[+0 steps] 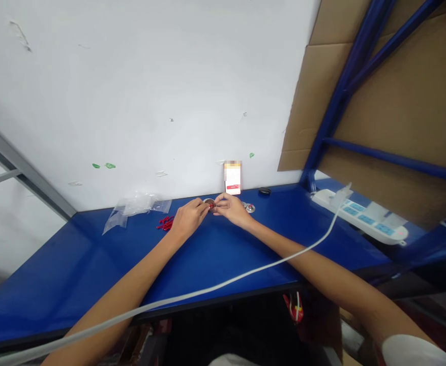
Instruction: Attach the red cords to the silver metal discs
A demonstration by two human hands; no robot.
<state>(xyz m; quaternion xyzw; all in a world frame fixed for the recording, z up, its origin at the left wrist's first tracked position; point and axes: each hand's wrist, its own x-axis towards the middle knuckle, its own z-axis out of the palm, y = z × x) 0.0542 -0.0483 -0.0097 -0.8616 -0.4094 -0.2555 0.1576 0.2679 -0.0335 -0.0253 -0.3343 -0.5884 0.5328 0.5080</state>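
My left hand [187,219] and my right hand [235,209] meet near the wall side of the blue table, fingers closed in a pinch. Between the fingertips is a small round disc [208,201] with a red piece at its middle. Both hands appear to hold it at its sides; the fingers cover part of it. Beside my left hand lies a small pile of red cords [165,223]. Just past my right hand, partly hidden by it, are shiny silver discs [250,208] with a bit of red on them.
A clear plastic bag [139,204] lies at the back left. A lit phone [233,178] leans against the wall, with a small black object [264,191] to its right. A white power strip [360,216] stands at right. A white cable [223,283] crosses in front of my forearms.
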